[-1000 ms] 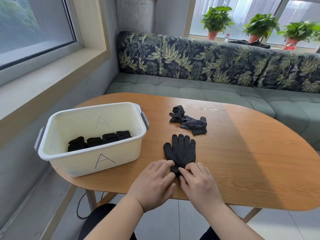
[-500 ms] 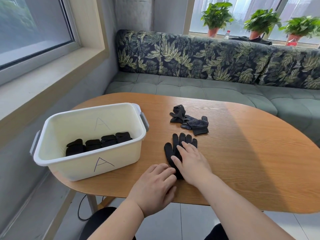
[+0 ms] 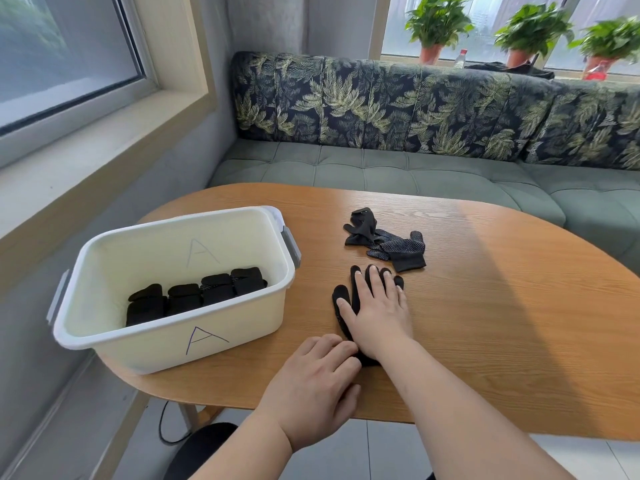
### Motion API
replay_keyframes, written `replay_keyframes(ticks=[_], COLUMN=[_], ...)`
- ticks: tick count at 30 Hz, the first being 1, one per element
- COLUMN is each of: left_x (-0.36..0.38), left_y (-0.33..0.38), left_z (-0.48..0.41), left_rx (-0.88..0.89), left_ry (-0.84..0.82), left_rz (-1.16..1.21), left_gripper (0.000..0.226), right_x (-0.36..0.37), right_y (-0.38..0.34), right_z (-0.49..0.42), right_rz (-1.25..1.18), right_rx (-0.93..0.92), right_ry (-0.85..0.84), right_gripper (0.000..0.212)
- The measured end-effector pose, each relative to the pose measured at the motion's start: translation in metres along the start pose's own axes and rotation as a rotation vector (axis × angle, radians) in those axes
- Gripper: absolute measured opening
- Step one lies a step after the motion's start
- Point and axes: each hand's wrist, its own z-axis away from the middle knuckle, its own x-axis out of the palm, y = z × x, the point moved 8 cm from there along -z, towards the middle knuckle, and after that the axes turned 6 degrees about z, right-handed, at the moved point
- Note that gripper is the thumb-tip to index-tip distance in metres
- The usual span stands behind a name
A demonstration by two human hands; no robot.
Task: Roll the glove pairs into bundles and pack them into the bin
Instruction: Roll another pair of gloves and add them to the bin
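- Flat black glove [image 3: 341, 306]: lies on counter [image 3: 485, 323], near front edge, just right of bin; finger ends point away from the person. Whether it is one glove or a stacked pair: cannot tell.
- Right hand [image 3: 375, 313]: palm down, pressed flat on the flat black glove, fingers [image 3: 372, 275] spread wide along the glove's finger sections. Nothing gripped.
- Left hand [image 3: 311, 386]: palm down on counter at the cuff end of the glove, fingers loosely curled, knuckles up; fingertips touch the cuff area next to the right wrist. Grip on fabric: cannot tell, tips partly hidden.
- Loose gloves [image 3: 388, 242]: crumpled black heap w/ white grip dots, on counter just beyond the flat glove, apart from it. Count in heap: cannot tell.
- Bin [image 3: 242, 327]: white plastic tub w/ grey handles, on left part of counter, close to the left edge. Letter "A" hand-drawn on near outer wall and on far inner wall.
- Rolled bundles [image 3: 194, 297]: black, in a row along the bin floor, touching one another, approx. four; set toward the near wall.
- Counter: oval, wood-grain top; sunlit band across right part.
- Surroundings: bench seat [image 3: 398, 168] w/ green cushion and leaf-print back behind counter; window sill w/ potted plants [image 3: 440, 19] above backrest; second window [image 3: 62, 53] at left.
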Motion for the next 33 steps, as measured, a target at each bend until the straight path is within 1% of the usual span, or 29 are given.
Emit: replay_keyframes(ticks=[4,11,14,16,18,19,21,22,24,27,29,30,33], left_x=[0.000,-0.007,-0.008,-0.005,-0.001,0.002,0.006,0.007,0.009,0.012,0.013,0.014,0.014], left_y=[0.000,-0.011,-0.013,-0.015,-0.019,-0.021,-0.023,-0.023,-0.024,-0.026,-0.027,-0.027,-0.029], left_z=[-0.001,-0.001,-0.001,-0.002,-0.003,-0.003,-0.004,-0.005,-0.006,-0.006,-0.006,-0.006,-0.006], left_rx=[-0.011,-0.196,-0.223,-0.260,-0.303,-0.317,-0.338,-0.345,-0.364,-0.394,-0.405,-0.411,-0.432], left_ry=[-0.009,0.014,-0.005,-0.046,-0.102,-0.130,-0.189,-0.212,-0.237,-0.263,-0.277,-0.280,-0.277], left_rz=[0.012,0.117,0.139,0.131,0.110,0.099,0.065,0.047,0.024,0.015,0.010,0.010,0.028], left_gripper=[0.025,0.043,0.050,0.057,0.068,0.072,0.076,0.077,0.078,0.081,0.082,0.082,0.082], right_x=[0.001,0.002,0.003,0.003,0.001,-0.001,-0.009,-0.011,-0.009,0.002,0.005,0.004,-0.001], right_y=[0.001,0.000,-0.001,-0.001,0.000,0.003,0.015,0.023,0.037,0.057,0.070,0.074,0.076], right_z=[-0.001,0.017,0.032,0.039,0.042,0.042,0.047,0.051,0.062,0.079,0.087,0.090,0.099], right_rz=[0.006,0.015,0.012,-0.006,-0.094,-0.187,-0.380,-0.420,-0.356,-0.187,-0.173,-0.188,-0.215], right_rx=[-0.005,-0.017,-0.038,-0.045,-0.076,-0.089,-0.087,-0.084,-0.106,-0.133,-0.115,-0.110,-0.128], right_ry=[0.005,0.017,-0.001,-0.006,0.017,0.050,0.134,0.165,0.172,0.103,0.095,0.101,0.179], right_gripper=[0.080,0.079,0.080,0.076,0.069,0.065,0.059,0.059,0.063,0.078,0.087,0.086,0.071])
